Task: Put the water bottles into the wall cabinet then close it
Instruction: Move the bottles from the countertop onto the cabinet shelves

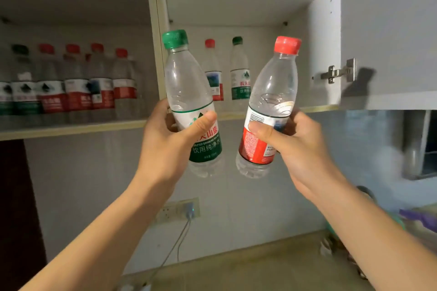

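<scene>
While both bottles remain outside the wall cabinet [236, 114], you hold them just below and in front of its shelf edge. Your left hand [170, 139] is clamped around the label of the green-capped bottle [189, 92], thumb across the front; your right hand [290, 142] is clamped likewise on the red-capped bottle [272, 104]. Each bottle stands cap-up, its long axis tilted so the bases converge and the caps splay apart. Relative to the cabinet, both sit before the right compartment, where two bottles [224, 71] already stand at the back. Both forearms are raised, reaching up and forward. Judgement: the open space lies straight ahead and above; either hand is equally near. Door [390, 30] stands open.
</scene>
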